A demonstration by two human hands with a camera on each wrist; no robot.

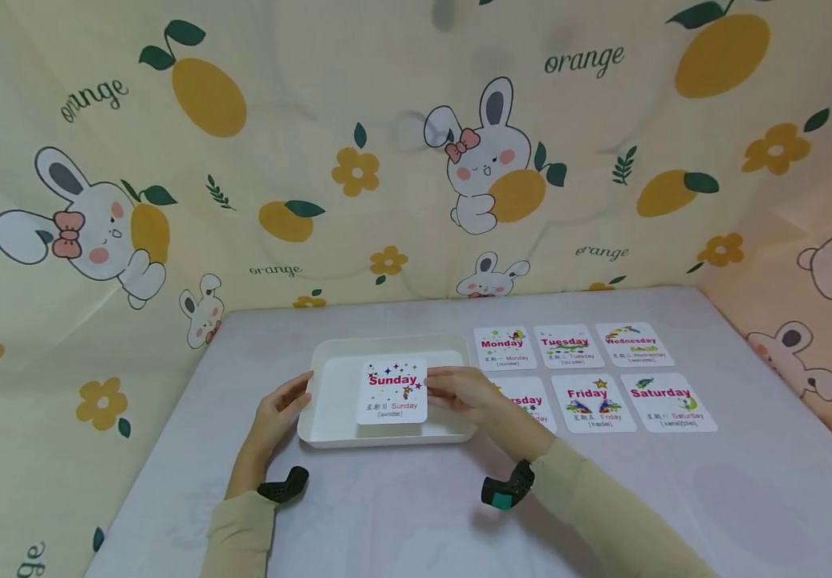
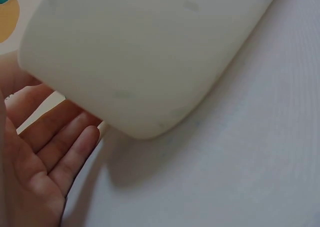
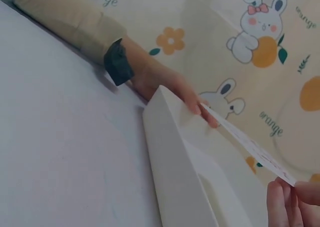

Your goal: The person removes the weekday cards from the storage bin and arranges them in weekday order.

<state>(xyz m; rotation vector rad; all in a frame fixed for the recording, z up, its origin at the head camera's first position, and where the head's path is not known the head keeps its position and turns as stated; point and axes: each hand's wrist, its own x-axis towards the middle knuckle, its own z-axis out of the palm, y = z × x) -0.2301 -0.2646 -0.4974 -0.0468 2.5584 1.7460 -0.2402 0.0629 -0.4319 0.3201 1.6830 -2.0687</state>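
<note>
My right hand pinches the right edge of a white square card that reads "Sunday". The card hovers over a shallow white tray, tilted in the right wrist view, with a shadow under it. My left hand holds the tray's left rim, its fingertips over the edge. From the left wrist, the outer wall of the tray hides some of the left hand. Right-hand fingertips show at the card's near edge.
Two rows of day cards lie right of the tray: Monday, Tuesday and Wednesday behind, a partly covered card, Friday and Saturday in front. A patterned cloth stands around the pale table.
</note>
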